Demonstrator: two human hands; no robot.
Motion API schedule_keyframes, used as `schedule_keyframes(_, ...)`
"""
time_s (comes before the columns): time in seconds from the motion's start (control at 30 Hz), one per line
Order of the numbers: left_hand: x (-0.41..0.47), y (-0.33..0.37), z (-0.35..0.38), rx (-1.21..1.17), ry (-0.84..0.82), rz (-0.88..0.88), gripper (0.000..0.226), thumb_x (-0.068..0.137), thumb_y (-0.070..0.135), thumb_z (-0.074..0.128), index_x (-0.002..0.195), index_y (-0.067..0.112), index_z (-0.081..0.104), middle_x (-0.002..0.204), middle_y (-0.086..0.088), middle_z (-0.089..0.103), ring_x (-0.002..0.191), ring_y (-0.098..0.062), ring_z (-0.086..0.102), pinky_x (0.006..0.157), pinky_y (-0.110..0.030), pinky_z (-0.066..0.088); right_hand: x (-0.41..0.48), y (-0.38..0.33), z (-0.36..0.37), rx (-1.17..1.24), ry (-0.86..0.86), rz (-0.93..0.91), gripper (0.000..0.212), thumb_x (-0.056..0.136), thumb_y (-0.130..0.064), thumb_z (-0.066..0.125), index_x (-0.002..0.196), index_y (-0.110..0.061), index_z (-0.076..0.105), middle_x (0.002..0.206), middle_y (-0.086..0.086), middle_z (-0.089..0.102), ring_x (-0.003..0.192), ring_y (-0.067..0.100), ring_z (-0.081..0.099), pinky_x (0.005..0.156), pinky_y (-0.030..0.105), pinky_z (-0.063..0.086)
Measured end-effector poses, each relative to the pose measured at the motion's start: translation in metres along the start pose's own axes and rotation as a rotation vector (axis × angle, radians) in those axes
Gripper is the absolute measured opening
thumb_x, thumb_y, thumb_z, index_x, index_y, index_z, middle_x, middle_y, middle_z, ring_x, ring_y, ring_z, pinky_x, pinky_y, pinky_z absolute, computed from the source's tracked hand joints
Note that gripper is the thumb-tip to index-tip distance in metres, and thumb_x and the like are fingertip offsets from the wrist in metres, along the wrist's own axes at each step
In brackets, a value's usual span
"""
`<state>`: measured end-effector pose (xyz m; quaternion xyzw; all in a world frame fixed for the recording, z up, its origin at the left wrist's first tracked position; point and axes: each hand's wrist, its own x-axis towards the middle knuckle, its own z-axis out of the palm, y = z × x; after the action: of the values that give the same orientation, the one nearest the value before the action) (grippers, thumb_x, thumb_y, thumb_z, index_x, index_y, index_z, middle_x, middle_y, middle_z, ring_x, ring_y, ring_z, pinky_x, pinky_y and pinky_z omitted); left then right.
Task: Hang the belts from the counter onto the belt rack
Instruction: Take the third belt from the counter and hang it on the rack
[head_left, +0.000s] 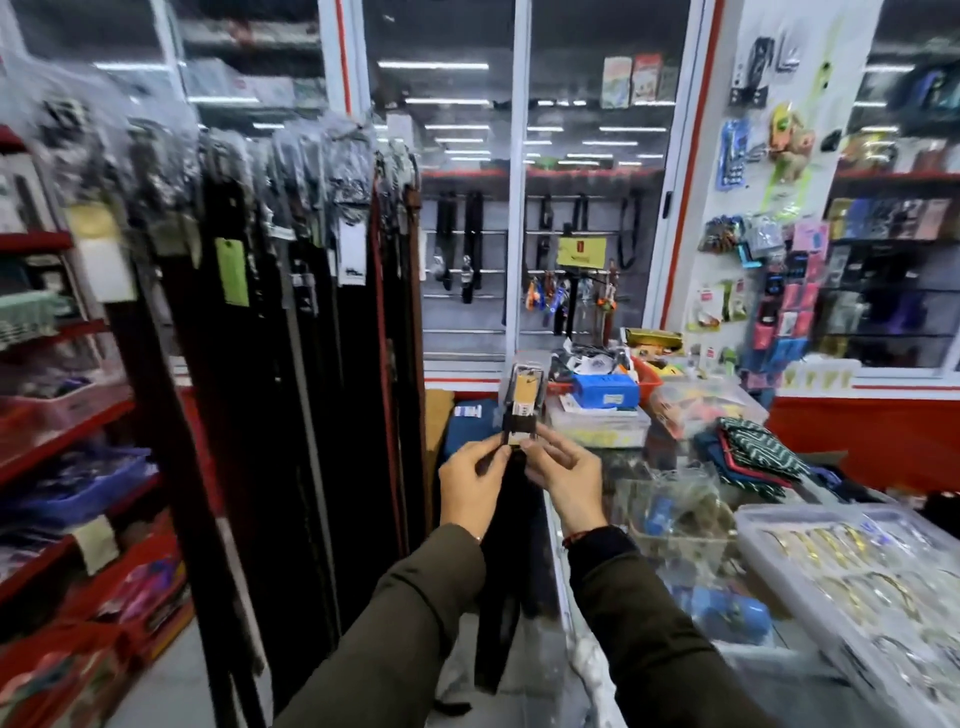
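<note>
Both hands pinch one black belt (506, 545) just under its packaged buckle: left hand (475, 486) and right hand (563, 475) either side. Below them the strap hangs limp, light and floppy; holding at the stiff buckle seems best, belt rack (291, 171) up-left.

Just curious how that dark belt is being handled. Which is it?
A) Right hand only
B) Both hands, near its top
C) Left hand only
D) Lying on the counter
B: the left hand and right hand both pinch the belt just under its packaged buckle, and the strap hangs down between the sleeves.
</note>
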<state>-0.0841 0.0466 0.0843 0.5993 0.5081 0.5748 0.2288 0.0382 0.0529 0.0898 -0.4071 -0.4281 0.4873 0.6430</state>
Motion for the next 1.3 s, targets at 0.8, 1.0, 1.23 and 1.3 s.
schedule_keyframes(0.8,0.118,0.147,-0.166,-0.184,0.338,0.299,0.03,0.088,0.017,0.074,0.116,0.006,0.073,0.106,-0.004,0.076,0.085,-0.005,0.069,0.081,-0.022,0.056,0.021,-0.173,0.187,0.222,-0.373,-0.244,0.04,0.09,-0.005,0.062,0.13,-0.006,0.057,0.113,0.022,0.067,0.104,0.029,0.064,0.098,0.044,0.05)
schedule_keyframes(1.0,0.116,0.163,-0.17,-0.309,0.314,0.227,0.028,0.089,0.016,0.072,0.115,0.003,0.073,0.095,-0.01,0.075,0.075,-0.007,0.067,0.054,-0.013,0.054,0.027,-0.185,0.196,0.149,-0.346,-0.259,0.039,0.087,-0.013,0.068,0.125,-0.007,0.063,0.11,0.017,0.072,0.09,0.022,0.067,0.088,0.039,0.055)
schedule_keyframes(1.23,0.107,0.155,-0.169,-0.434,0.273,0.117,0.028,0.09,0.014,0.071,0.116,0.002,0.072,0.098,-0.011,0.073,0.087,-0.02,0.07,0.053,-0.015,0.056,0.029,-0.175,0.199,0.076,-0.291,-0.254,0.032,0.085,-0.013,0.069,0.117,-0.007,0.068,0.111,0.022,0.071,0.108,0.036,0.068,0.099,0.054,0.051)
schedule_keyframes(1.3,0.109,0.153,-0.172,-0.384,0.267,0.126,0.028,0.091,0.014,0.069,0.117,0.002,0.071,0.1,-0.012,0.073,0.088,-0.021,0.07,0.055,-0.017,0.059,0.031,-0.174,0.199,-0.012,-0.257,-0.323,0.032,0.086,-0.017,0.069,0.118,-0.011,0.068,0.103,0.018,0.073,0.103,0.035,0.07,0.094,0.056,0.053)
